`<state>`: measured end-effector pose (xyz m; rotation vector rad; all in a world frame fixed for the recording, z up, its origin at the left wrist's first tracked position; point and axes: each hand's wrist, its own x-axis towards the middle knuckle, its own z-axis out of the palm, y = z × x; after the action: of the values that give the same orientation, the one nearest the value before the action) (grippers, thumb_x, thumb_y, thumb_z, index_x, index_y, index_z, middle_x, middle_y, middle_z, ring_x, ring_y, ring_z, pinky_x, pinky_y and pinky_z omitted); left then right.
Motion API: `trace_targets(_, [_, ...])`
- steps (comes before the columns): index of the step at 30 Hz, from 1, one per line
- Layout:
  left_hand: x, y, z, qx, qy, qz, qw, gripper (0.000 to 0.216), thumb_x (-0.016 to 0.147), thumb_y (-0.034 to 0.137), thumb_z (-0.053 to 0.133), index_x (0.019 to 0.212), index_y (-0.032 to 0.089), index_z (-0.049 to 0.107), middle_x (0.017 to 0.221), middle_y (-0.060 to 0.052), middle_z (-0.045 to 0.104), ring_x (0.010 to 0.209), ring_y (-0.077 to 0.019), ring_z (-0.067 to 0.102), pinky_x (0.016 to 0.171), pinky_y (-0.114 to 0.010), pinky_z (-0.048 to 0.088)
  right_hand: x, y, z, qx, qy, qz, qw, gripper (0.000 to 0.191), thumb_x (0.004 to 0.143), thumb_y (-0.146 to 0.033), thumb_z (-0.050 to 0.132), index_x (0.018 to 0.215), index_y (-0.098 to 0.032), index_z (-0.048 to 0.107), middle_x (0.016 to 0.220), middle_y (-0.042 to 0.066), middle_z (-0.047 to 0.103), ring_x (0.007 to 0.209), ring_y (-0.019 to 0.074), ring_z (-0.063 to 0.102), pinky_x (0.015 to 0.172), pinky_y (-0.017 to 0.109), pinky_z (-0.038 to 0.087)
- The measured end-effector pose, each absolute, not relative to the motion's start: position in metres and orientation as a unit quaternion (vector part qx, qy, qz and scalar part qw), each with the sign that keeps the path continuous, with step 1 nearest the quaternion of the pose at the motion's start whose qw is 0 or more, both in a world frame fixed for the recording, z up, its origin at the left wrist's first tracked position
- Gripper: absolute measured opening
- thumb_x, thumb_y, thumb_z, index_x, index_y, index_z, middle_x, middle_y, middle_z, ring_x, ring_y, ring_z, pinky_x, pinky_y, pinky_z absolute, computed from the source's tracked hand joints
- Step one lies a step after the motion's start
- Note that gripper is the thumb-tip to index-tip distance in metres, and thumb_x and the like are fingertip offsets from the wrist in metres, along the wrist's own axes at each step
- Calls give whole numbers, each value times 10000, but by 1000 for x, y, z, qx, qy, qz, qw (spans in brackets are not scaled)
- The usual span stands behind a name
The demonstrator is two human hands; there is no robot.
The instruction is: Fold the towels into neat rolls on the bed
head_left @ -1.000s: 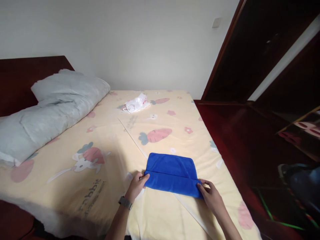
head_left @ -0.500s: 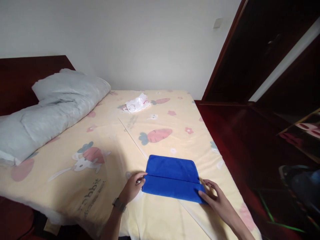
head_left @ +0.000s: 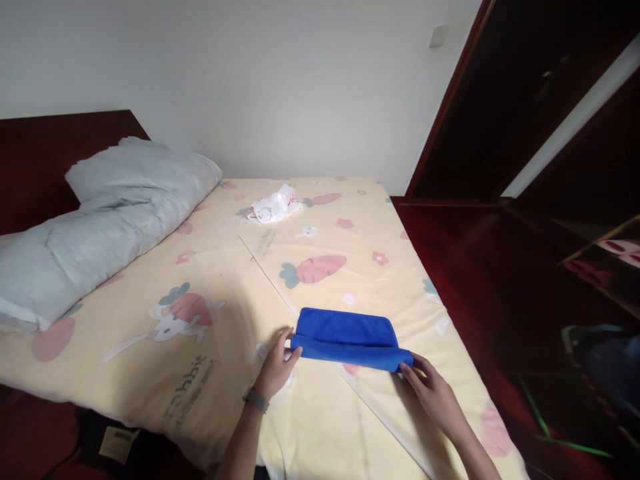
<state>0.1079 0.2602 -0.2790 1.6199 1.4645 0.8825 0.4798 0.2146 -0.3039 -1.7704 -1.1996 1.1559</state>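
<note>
A blue cloth [head_left: 350, 329] lies on the bed's printed sheet [head_left: 310, 420], its near part folded over into a thick band and its far part flat. My left hand [head_left: 278, 363], with a watch on the wrist, pinches the left end of the folded band between thumb and fingers. At the band's right end, my right hand [head_left: 428, 387] grips the cloth, thumb on the near side and fingers behind. The fingertips of that hand are partly hidden by the cloth.
A crumpled white plastic bag [head_left: 276, 204] lies farther back on the bed. A grey quilt [head_left: 115, 213] is heaped at the left by the dark headboard [head_left: 65, 153]. The bed's right edge drops to a dark red floor [head_left: 450, 247].
Both hands have moved away from me, rolling the cloth's near part up and over. The cloth now covers less depth, and its near edge lies farther back.
</note>
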Motion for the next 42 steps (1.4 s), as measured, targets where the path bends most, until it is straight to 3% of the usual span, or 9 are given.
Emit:
trace_targets(5, [124, 271, -289, 534, 623, 402, 408, 477, 846, 509, 598, 1186, 174, 611, 948, -65, 725, 851, -211, 680, 789, -320, 533, 467, 230, -303, -726, -423, 417, 345, 646, 770, -669, 582, 1226, -211, 579, 1212, 111, 697, 1177, 318, 624, 994, 403, 489])
trace_targets(10, [130, 276, -292, 497, 645, 409, 411, 439, 729, 589, 689, 830, 163, 666, 706, -18, 681, 734, -200, 644, 649, -261, 471, 457, 239, -293, -760, -418, 382, 319, 559, 797, -687, 497, 1072, -214, 617, 1158, 131, 715, 1113, 323, 651, 894, 400, 509])
trace_targets(16, [118, 272, -290, 485, 693, 360, 393, 452, 738, 614, 655, 635, 191, 535, 540, 43, 548, 573, -143, 559, 543, -231, 375, 457, 232, -284, -783, -357, 443, 252, 452, 774, -676, 548, 931, -253, 529, 755, 49, 740, 688, 259, 705, 694, 360, 514])
trace_targets(24, [104, 264, -270, 605, 670, 346, 258, 234, 842, 424, 605, 959, 223, 583, 877, -37, 679, 825, -214, 664, 736, -313, 506, 470, 217, -284, -776, -503, 292, 245, 396, 867, -613, 453, 1088, -288, 500, 945, 52, 695, 832, 265, 668, 766, 409, 516])
trace_targets(28, [103, 258, -261, 773, 506, 278, 264, 493, 682, 124, 671, 1152, 264, 622, 1259, -76, 611, 1227, -269, 538, 1055, -417, 442, 472, 209, -292, -629, -676, 259, 283, 422, 821, -403, 579, 1231, -309, 551, 1320, 63, 555, 1229, 263, 535, 1026, 411, 459])
trace_targets(31, [105, 260, -265, 785, 503, 263, 246, 608, 644, 8, 558, 1178, 287, 642, 1303, -56, 598, 1280, -267, 496, 1129, -461, 377, 472, 208, -296, -628, -687, 244, 275, 447, 818, -340, 574, 1263, -301, 570, 1386, 65, 519, 1276, 285, 496, 1064, 458, 431])
trace_targets(34, [107, 269, -277, 723, 534, 327, 292, 508, 727, 55, 525, 1183, 256, 625, 1242, -70, 622, 1203, -237, 561, 1074, -420, 440, 469, 215, -293, -651, -626, 291, 315, 415, 871, -411, 536, 1258, -267, 569, 1315, 73, 595, 1202, 280, 560, 1023, 441, 462])
trace_targets(39, [116, 286, -290, 577, 574, 418, 403, 389, 882, 386, 563, 1219, 192, 574, 1125, -91, 684, 997, -215, 667, 905, -359, 528, 451, 236, -286, -706, -483, 359, 373, 582, 858, -553, 520, 1320, -199, 529, 1050, 87, 715, 912, 273, 677, 849, 390, 525])
trace_targets(42, [125, 292, -290, 551, 601, 429, 389, 433, 890, 492, 556, 1188, 180, 602, 1046, -81, 704, 924, -210, 672, 855, -332, 522, 441, 248, -288, -729, -455, 345, 378, 629, 839, -536, 500, 1346, -164, 517, 1075, 111, 715, 978, 291, 675, 878, 386, 516])
